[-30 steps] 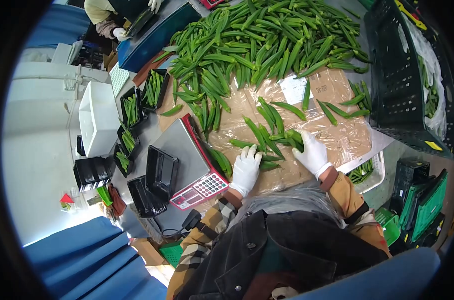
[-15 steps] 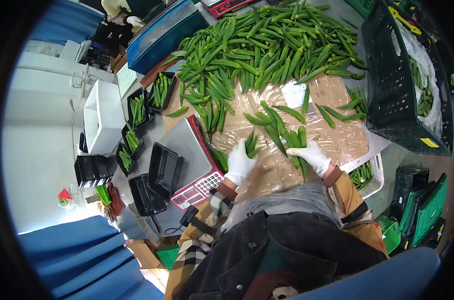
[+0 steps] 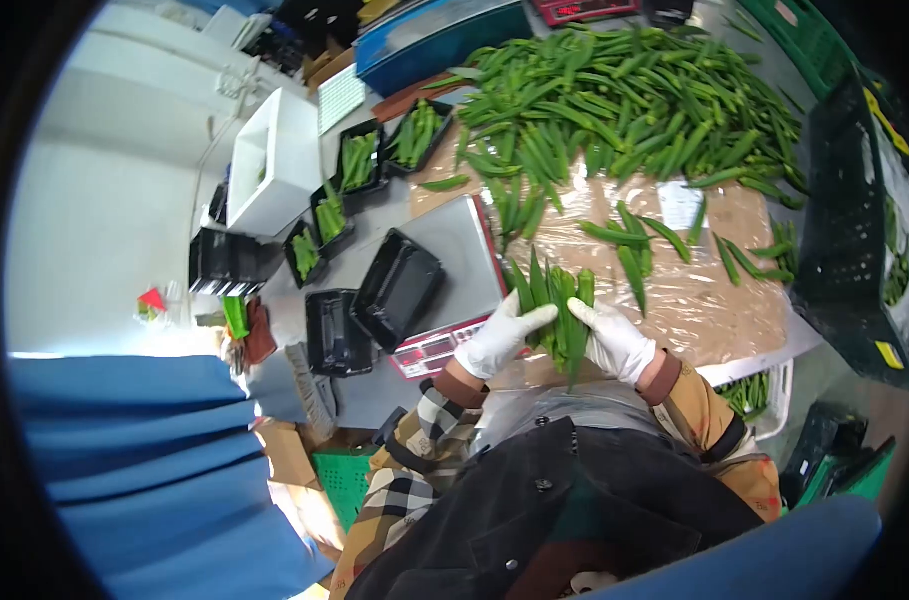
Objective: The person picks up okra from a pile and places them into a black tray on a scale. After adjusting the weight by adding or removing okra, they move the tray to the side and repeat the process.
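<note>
Between my two white-gloved hands is a bunch of green okra (image 3: 556, 315), its pods roughly lined up. My left hand (image 3: 502, 335) grips the bunch from the left, thumb across the pods. On the other side my right hand (image 3: 614, 340) closes round it with the thumb near the pod ends. Just beyond lie several loose okra pods (image 3: 629, 250) on the plastic-wrapped cardboard (image 3: 714, 325). To the left of my left hand is a digital scale (image 3: 464, 235) with a black tray (image 3: 398, 290) on its plate. A second black tray (image 3: 336, 333) sits beside it.
A big okra pile (image 3: 624, 100) covers the far side of the table. Small black trays with okra (image 3: 359, 160) stand at the left, near a white foam box (image 3: 274, 165). A dark green crate (image 3: 859, 230) rises at the right, above a white basket (image 3: 777, 400) of okra.
My hands have come together, joining the okra each held into one bunch. Some loose pods have left the cardboard. The view has turned, shifting the table scene to the right.
</note>
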Motion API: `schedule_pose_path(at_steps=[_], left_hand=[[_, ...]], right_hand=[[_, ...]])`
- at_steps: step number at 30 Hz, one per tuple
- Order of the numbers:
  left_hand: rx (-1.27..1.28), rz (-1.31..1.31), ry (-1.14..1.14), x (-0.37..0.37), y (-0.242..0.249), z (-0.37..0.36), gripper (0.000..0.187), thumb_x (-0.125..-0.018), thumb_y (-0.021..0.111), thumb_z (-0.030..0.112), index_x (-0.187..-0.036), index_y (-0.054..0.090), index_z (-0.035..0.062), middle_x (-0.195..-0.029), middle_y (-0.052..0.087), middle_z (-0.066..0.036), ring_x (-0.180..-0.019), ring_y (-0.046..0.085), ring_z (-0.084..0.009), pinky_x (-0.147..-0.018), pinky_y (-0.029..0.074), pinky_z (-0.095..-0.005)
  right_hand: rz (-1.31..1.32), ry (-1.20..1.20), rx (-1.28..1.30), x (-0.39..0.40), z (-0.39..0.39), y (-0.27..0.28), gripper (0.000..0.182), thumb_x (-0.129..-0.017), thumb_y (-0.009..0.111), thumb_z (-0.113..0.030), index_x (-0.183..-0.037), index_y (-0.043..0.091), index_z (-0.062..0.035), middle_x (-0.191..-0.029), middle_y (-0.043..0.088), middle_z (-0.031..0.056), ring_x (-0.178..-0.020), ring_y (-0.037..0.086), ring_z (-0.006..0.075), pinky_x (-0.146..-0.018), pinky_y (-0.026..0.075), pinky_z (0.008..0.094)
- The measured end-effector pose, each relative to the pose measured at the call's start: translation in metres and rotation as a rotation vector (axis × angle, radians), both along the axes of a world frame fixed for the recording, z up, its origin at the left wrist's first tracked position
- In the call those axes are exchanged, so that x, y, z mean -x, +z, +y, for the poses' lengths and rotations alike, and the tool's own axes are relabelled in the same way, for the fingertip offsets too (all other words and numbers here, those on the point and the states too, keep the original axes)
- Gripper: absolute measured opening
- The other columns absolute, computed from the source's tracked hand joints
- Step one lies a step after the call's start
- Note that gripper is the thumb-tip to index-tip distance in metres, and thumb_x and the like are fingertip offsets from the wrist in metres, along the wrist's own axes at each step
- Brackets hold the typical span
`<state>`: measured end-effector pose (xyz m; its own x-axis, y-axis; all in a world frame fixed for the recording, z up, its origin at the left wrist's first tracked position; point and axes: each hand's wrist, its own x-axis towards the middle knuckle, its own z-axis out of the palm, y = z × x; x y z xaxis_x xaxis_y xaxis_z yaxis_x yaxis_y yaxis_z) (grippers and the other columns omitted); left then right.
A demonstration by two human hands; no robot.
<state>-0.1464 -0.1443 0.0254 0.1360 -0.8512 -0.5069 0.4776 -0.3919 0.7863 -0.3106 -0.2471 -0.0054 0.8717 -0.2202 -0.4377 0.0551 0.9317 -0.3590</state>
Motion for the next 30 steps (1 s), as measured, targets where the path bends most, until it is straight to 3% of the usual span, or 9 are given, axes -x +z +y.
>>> schedule_pose_path(at_steps=[3,6,9,14,15,17,21,23,30], left_hand=[[0.012,-0.087,0.065,-0.054,0.045,0.025,0.049,-0.098,0.062,0.024,-0.138,0.047,0.0014,-0.128,0.058,-0.006,-0.116,0.054,-0.0139,-0.102,0.043,-0.0311],[-0.032,-0.361,0.068,-0.113,0.09,0.047,0.047,-0.101,0.058,0.031,-0.137,0.049,0.0035,-0.124,0.059,-0.006,-0.11,0.057,-0.0143,-0.096,0.047,-0.0306],[-0.037,-0.404,0.07,-0.169,0.108,0.067,0.048,-0.103,0.051,0.038,-0.137,0.049,0.0032,-0.123,0.061,-0.006,-0.11,0.058,-0.0133,-0.095,0.047,-0.0289],[-0.368,-0.501,0.099,-0.197,0.079,0.088,0.052,-0.106,0.041,0.04,-0.137,0.051,-0.0003,-0.132,0.058,-0.007,-0.114,0.057,-0.0131,-0.1,0.044,-0.0285],[-0.18,-0.588,0.043,-0.228,0.028,0.113,0.052,-0.106,0.042,0.039,-0.137,0.051,-0.0019,-0.133,0.059,-0.008,-0.116,0.056,-0.0147,-0.103,0.042,-0.0278],[-0.122,-0.814,0.251,-0.226,0.016,0.131,0.049,-0.105,0.048,0.034,-0.137,0.052,-0.0025,-0.13,0.061,-0.008,-0.118,0.056,-0.0157,-0.105,0.04,-0.0277],[-0.166,-0.759,0.621,-0.22,0.032,0.174,0.044,-0.102,0.052,0.039,-0.133,0.058,0.0068,-0.125,0.064,-0.006,-0.116,0.057,-0.0166,-0.099,0.043,-0.0343],[-0.262,-0.762,0.752,-0.216,0.033,0.201,0.049,-0.102,0.044,0.047,-0.136,0.056,0.0126,-0.133,0.06,-0.009,-0.125,0.054,-0.0242,-0.103,0.039,-0.047],[-0.254,-0.585,1.165,-0.192,-0.025,0.259,0.038,-0.102,0.051,0.037,-0.129,0.059,0.0117,-0.12,0.067,-0.008,-0.106,0.064,-0.0185,-0.086,0.05,-0.0324]], right_hand=[[-0.113,0.047,0.062,-0.063,0.022,0.02,0.036,-0.102,0.053,-0.022,-0.132,0.051,-0.0018,-0.123,0.062,0.0118,-0.108,0.062,0.023,-0.096,0.05,0.0391],[-0.225,0.04,0.078,-0.138,0.052,0.044,0.036,-0.102,0.052,-0.021,-0.133,0.047,-0.0044,-0.114,0.063,0.0095,-0.098,0.063,0.0193,-0.084,0.053,0.0342],[-0.175,0.01,0.192,-0.222,0.089,0.025,0.043,-0.101,0.054,-0.028,-0.136,0.043,-0.0048,-0.129,0.055,0.0107,-0.115,0.055,0.019,-0.095,0.047,0.0355],[-0.046,0.371,0.367,-0.194,0.066,0.067,0.066,-0.098,0.056,-0.041,-0.148,0.03,-0.0061,-0.156,0.028,0.0104,-0.143,0.028,0.0214,-0.114,0.029,0.0489],[-0.001,0.352,0.405,-0.176,0.06,0.072,0.068,-0.099,0.056,-0.036,-0.151,0.027,-0.0043,-0.159,0.027,0.0106,-0.145,0.027,0.0211,-0.115,0.029,0.0464],[-0.179,0.242,0.406,-0.14,0.044,0.007,0.05,-0.101,0.052,-0.026,-0.145,0.042,-0.0023,-0.148,0.046,0.0129,-0.134,0.046,0.0226,-0.11,0.039,0.0411],[0.257,-0.087,0.479,-0.034,0.004,-0.044,0.031,-0.101,0.053,-0.022,-0.12,0.061,0.0012,-0.116,0.068,0.0137,-0.102,0.067,0.0171,-0.086,0.054,0.0283],[0.619,-0.217,0.683,0.02,-0.009,-0.069,0.022,-0.1,0.056,-0.023,-0.107,0.068,-0.006,-0.093,0.072,0.0046,-0.075,0.065,0.0093,-0.068,0.052,0.0227],[0.776,-0.25,0.976,0.106,0.01,-0.135,0.019,-0.101,0.056,-0.023,-0.1,0.068,-0.0091,-0.083,0.069,-0.0018,-0.063,0.055,0.002,-0.053,0.042,0.0162]])
